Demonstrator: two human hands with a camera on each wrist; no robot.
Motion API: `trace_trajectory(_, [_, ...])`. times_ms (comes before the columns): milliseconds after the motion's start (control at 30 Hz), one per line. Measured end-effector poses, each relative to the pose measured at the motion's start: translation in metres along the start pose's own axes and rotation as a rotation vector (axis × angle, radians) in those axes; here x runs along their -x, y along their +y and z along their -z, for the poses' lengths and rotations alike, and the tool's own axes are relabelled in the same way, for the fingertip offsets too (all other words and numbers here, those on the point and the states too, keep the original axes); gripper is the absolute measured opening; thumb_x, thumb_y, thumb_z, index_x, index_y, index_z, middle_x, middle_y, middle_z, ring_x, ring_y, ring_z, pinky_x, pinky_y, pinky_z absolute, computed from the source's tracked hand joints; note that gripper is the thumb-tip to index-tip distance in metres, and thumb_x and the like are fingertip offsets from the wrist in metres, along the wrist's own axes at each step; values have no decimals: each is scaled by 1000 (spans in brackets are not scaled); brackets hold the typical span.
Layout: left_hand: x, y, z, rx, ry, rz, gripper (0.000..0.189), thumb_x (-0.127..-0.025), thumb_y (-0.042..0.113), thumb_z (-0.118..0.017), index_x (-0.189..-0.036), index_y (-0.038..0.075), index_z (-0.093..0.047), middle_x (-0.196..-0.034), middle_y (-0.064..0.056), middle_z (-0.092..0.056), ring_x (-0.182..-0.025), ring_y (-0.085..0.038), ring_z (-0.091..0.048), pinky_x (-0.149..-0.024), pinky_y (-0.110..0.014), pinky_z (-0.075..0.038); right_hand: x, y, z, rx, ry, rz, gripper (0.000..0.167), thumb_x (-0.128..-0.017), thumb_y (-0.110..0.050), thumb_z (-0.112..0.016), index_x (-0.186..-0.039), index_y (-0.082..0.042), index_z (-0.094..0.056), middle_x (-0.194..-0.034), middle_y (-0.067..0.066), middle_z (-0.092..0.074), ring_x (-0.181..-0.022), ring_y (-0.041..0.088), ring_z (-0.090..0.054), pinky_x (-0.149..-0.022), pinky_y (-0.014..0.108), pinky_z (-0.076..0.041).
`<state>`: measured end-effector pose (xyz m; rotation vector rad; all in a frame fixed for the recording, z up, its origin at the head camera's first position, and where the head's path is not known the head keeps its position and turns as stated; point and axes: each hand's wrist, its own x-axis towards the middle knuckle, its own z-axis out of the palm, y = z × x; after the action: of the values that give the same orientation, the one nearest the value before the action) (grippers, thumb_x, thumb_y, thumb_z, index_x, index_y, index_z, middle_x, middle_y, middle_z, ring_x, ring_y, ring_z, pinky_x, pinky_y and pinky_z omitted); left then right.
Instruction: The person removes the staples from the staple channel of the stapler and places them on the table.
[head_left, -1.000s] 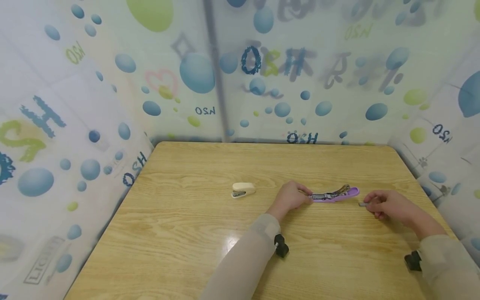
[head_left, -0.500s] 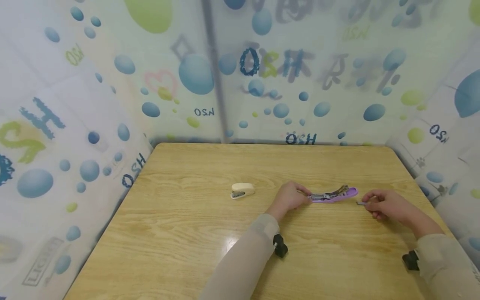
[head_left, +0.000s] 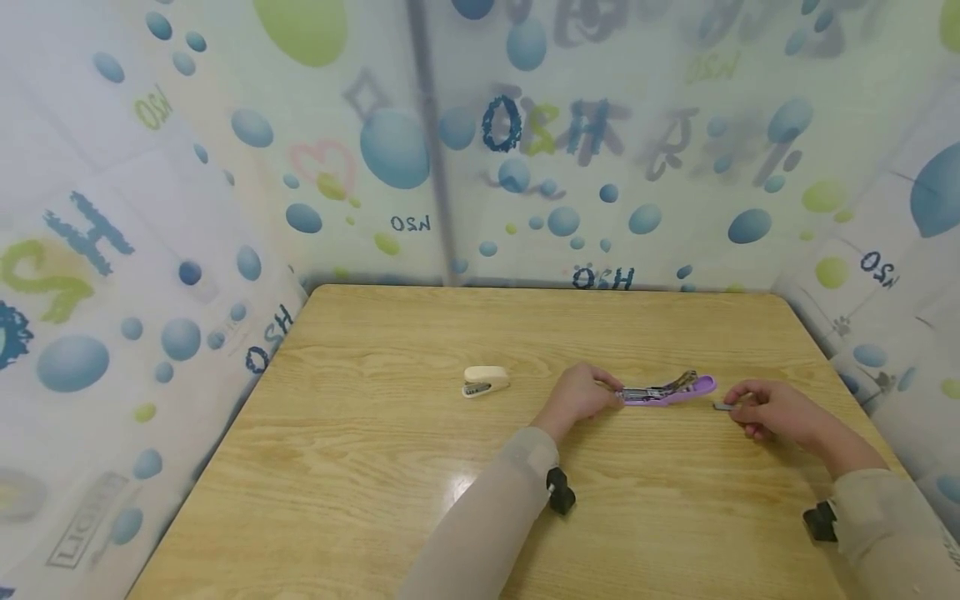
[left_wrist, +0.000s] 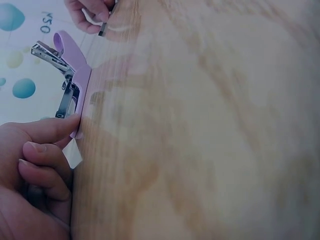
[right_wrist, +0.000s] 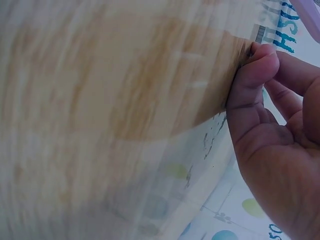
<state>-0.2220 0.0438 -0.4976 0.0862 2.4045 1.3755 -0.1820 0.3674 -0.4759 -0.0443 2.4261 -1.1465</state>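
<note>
A purple stapler [head_left: 703, 385] lies opened out on the table, its metal parts exposed and one arm raised at an angle. My left hand [head_left: 585, 392] pinches its left end. In the left wrist view, thumb and finger grip that end of the stapler [left_wrist: 80, 80], and a small white pointed piece [left_wrist: 73, 154] shows just below them. To the right, my right hand [head_left: 776, 412] pinches a short grey strip of staples [head_left: 722, 407] between thumb and index finger. The strip [right_wrist: 260, 33] points towards the stapler's raised end and stands a little apart from it.
A small cream stapler [head_left: 486, 379] sits on the wooden table [head_left: 360, 467], left of the left hand. Patterned curtains [head_left: 562, 167] enclose the table at the back and both sides. Each wrist carries a black camera [head_left: 560, 492].
My right hand has shifted very slightly left with the strip of staples, bringing it nearer the purple stapler. The left hand and both staplers stay in place.
</note>
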Motion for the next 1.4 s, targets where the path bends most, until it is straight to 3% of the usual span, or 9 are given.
trace_trajectory(500, [-2,0,3,4,3,16,13,-86,20,-90,-95,26,-85,-100,5,-77,-47,-10,-48,-47,-26,-44,-1,-3,1,-5,-5,19,32,-106,-11,-62,-130,11,-55,-86,5,-63,-71,12,-61,-64,29,-56])
trace_trajectory(1033, [-5,-5,5,16,4,8,14,-86,19,-89,-98,26,-85,-87,6,-75,-45,-11,-46,-46,-28,-42,-5,-9,-2,27,21,22,31,-108,-10,-59,-131,10,-56,-86,6,-60,-72,12,-60,-65,29,-56])
trace_trajectory(1233, [-3,-5,2,0,-3,-13,17,-86,20,-90,-100,26,-84,-99,2,-77,-46,-10,-48,-46,-26,-43,-1,-5,-2,33,22,32,33,-108,-10,-58,-132,11,-53,-85,6,-61,-70,13,-60,-64,29,-55])
trace_trajectory(1400, [-1,-7,1,-24,-45,-42,22,-85,20,-91,-105,26,-82,-75,0,-72,-43,-10,-46,-44,-26,-39,3,0,-5,25,29,32,33,-107,-9,-59,-132,12,-53,-84,6,-62,-70,13,-60,-64,29,-56])
